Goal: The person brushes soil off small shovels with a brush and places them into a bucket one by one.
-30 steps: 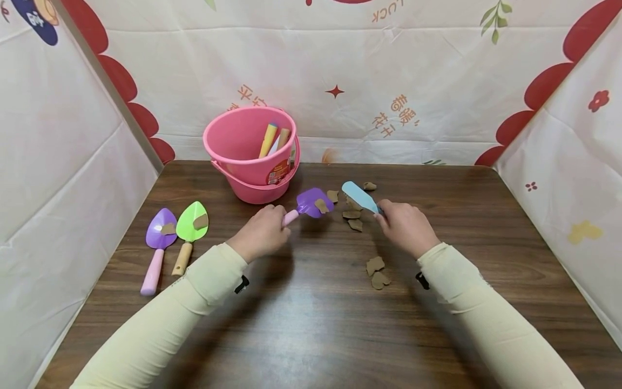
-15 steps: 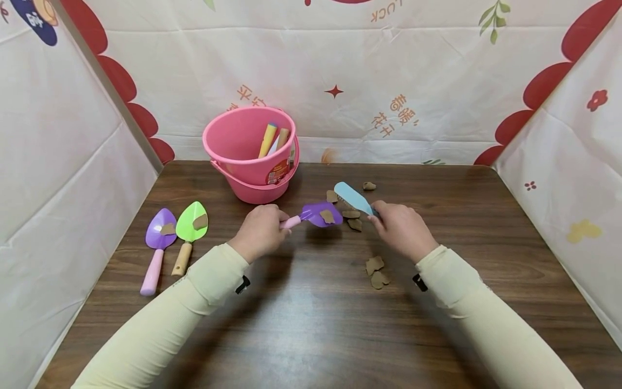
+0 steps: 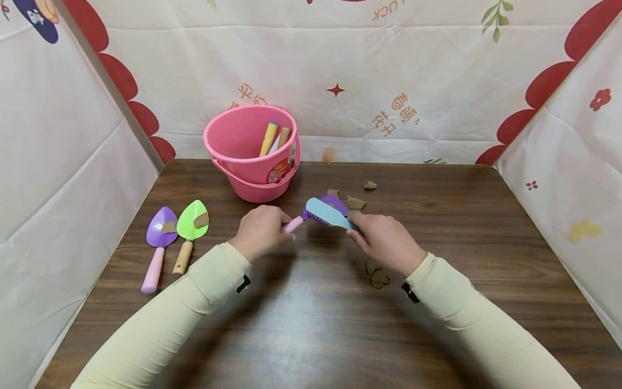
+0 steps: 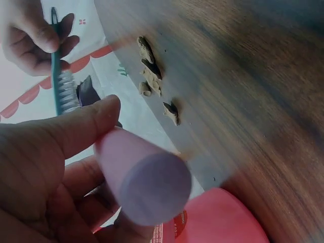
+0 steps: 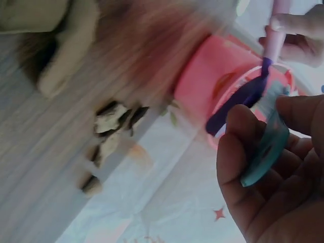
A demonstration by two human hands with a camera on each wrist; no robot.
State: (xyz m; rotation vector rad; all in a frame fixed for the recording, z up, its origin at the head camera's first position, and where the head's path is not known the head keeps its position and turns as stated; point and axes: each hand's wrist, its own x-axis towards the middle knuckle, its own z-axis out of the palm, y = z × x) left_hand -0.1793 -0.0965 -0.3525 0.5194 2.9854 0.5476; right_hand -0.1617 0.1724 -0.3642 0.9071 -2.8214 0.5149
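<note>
Purple-bladed, pink-handled trowel (image 3: 336, 201) is what our left hand (image 3: 260, 232) grips, raised above the dark wood-grain table (image 3: 311, 335). Our right hand (image 3: 387, 241) grasps the flat light-blue brush (image 3: 325, 210) across it; whether they touch, we cannot tell. Just beyond lie thin brown scraps (image 3: 356, 203); leftward stands 1 round pink bucket (image 3: 255, 192).

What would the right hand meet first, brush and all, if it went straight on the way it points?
Probably the held purple trowel, whose blade the blue brush in the right hand overlaps in the head view; the height gap is unclear. Clear of that, the pink bucket seems next.
</note>
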